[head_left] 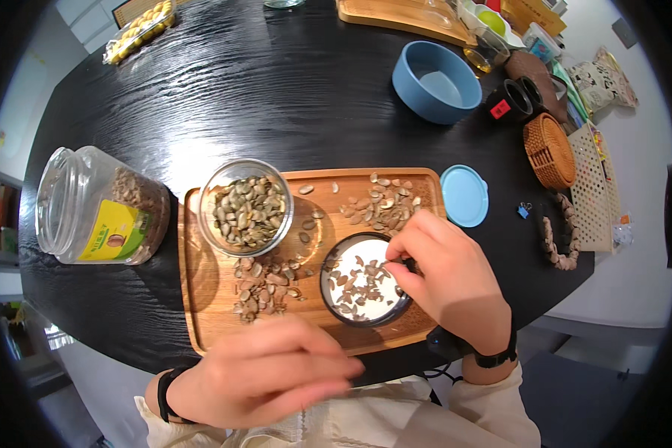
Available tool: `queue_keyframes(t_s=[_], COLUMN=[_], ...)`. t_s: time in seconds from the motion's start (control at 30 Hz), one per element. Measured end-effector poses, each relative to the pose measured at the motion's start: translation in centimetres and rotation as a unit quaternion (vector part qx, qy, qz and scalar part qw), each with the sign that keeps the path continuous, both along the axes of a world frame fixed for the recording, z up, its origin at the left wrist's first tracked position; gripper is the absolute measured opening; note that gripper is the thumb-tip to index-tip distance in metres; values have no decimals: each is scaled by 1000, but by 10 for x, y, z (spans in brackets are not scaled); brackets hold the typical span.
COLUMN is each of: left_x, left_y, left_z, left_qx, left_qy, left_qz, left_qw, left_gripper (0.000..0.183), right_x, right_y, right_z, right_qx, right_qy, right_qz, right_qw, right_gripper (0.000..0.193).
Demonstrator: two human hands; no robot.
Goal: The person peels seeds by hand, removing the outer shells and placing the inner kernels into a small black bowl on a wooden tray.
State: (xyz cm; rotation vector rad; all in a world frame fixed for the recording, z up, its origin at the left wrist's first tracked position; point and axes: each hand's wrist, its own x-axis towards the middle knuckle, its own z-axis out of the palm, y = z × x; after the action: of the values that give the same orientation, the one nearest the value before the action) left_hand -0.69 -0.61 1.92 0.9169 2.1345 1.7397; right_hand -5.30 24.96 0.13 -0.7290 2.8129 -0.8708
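My right hand (452,272) is over a dark-rimmed bowl (326,290) of white cream-like food strewn with pieces of seed. Its thumb and forefinger are pinched together; whatever they hold is too small to make out. Nearer me, my left hand (265,366) hangs at the wooden tray's (306,342) front edge, fingers loosely stretched and blurred, nothing visible in them. Green shelled pumpkin seeds (250,213) fill a clear round container (205,224) at the tray's back left. Brownish seeds or husks (265,287) lie in front of it, with another pile (381,205) behind the bowl.
A labelled clear plastic jar (104,209) stands left of the tray. To the right lie a light-blue lid (464,196), a blue clip (525,210) and a beaded bracelet (564,235). Farther back are a blue bowl (411,82), black cups (509,101) and a woven basket (551,153).
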Motion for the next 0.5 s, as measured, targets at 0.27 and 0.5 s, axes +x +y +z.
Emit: queue_keyframes(t_s=[0.27,0.5], left_x=[5,3], left_y=[5,2], left_z=[-10,-17], left_qx=[344,393], left_qy=[-215,-246], left_qz=[-244,-278], left_qw=[881,841], left_gripper=[28,18], right_x=[2,3], right_y=[-2,-3], right_z=[5,0], right_qx=[1,4], right_qy=[-5,1], right_qz=[-35,-32], right_qw=[999,999], right_gripper=[17,18])
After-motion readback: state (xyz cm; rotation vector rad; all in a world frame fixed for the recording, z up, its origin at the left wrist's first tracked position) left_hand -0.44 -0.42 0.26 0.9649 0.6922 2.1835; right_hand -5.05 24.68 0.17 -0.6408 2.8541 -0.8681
